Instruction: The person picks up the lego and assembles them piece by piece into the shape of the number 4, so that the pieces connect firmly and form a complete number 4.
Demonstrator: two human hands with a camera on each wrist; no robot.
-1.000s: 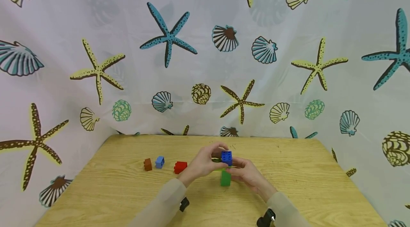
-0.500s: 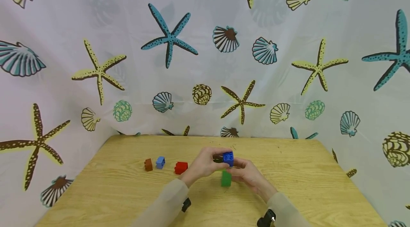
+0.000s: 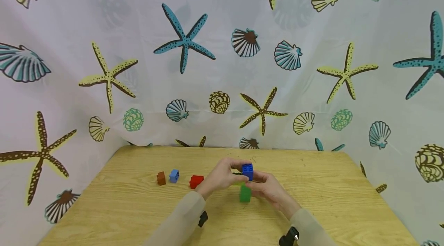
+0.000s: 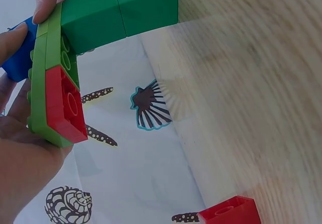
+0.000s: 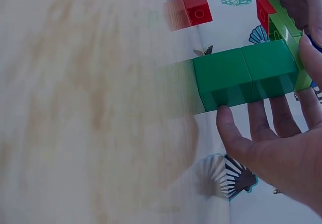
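Both hands meet over a toy brick build at the table's middle. Two dark green bricks (image 5: pixel 246 75) form its upright column, light green plates (image 4: pixel 45 83) run across the top, and a red brick (image 4: pixel 64 103) sits under the plates' far end. On top is a blue brick (image 3: pixel 247 172), studs showing. My left hand (image 3: pixel 223 176) pinches the blue brick between thumb and finger. From the other side, my right hand (image 3: pixel 268 190) grips the build near the top of the green column, its fingers (image 5: pixel 234 138) along the green bricks. Part of the blue brick is hidden by fingers.
Left of the hands, a loose red brick (image 3: pixel 196 181), a light blue brick (image 3: pixel 174 176) and a brown brick (image 3: pixel 161 178) lie on the wooden table (image 3: pixel 121 207). A white curtain (image 3: pixel 208 76) with starfish and shells surrounds the table's back and sides.
The blue brick and left hand have shifted slightly right over the last second, with the left index finger now straighter across the brick's top. The right hand stays at the green column.
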